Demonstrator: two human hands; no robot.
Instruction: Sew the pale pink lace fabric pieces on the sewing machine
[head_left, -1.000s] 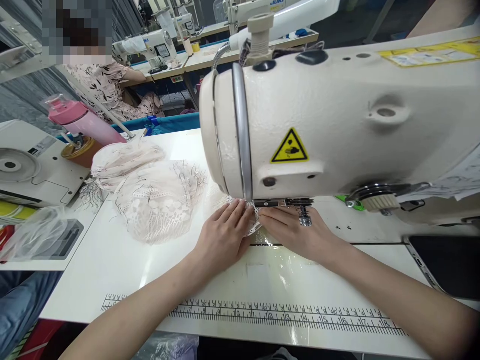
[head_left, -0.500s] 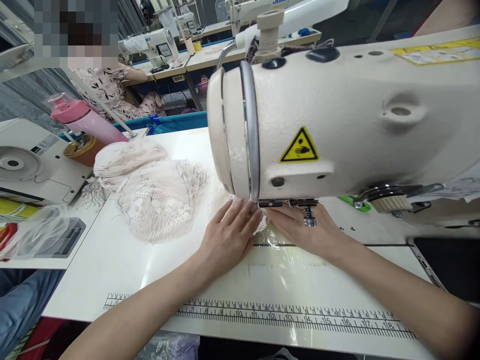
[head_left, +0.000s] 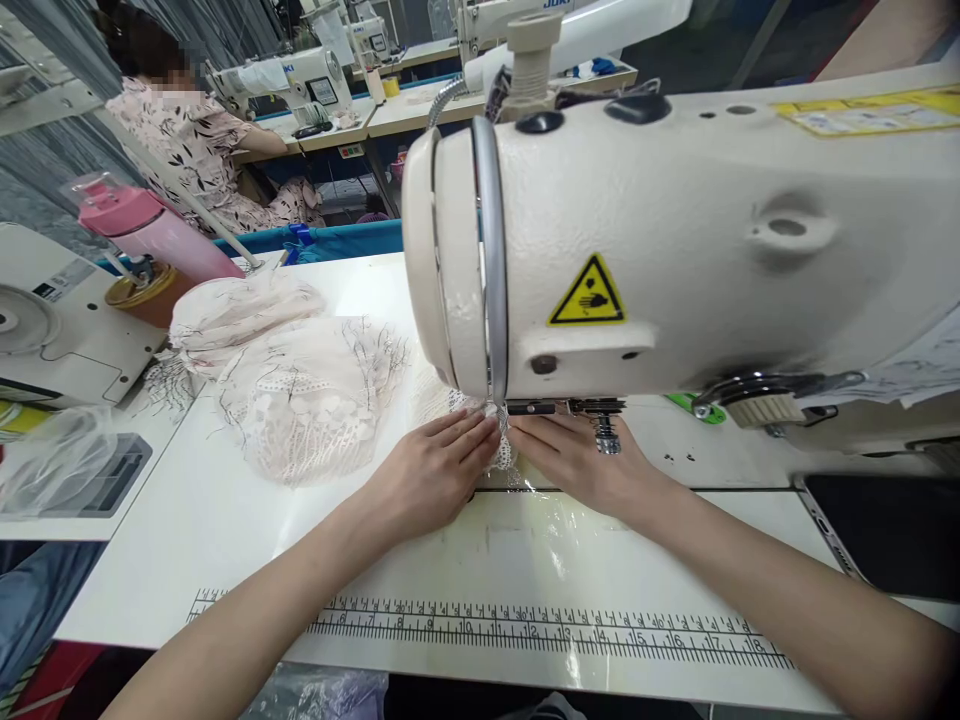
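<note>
A cream sewing machine (head_left: 675, 230) fills the upper right of the head view. Under its head lies a small piece of white lace (head_left: 501, 452). My left hand (head_left: 427, 475) rests flat on the lace's left side with its fingers stretched toward the needle area. From the right, my right hand (head_left: 577, 455) presses on the lace with fingers extended just below the presser foot (head_left: 604, 432). The machine head hides the needle and the fingertips nearest it.
A heap of pink-white lace pieces (head_left: 289, 375) lies on the white table (head_left: 225, 530) to the left. A pink bottle (head_left: 150, 235) and another machine (head_left: 52, 330) stand far left. A printed ruler (head_left: 525, 630) runs along the front edge. Another person (head_left: 187, 140) sits behind.
Both hands stay on the lace under the machine head, the left hand's fingers lying a little flatter. The view has shifted slightly.
</note>
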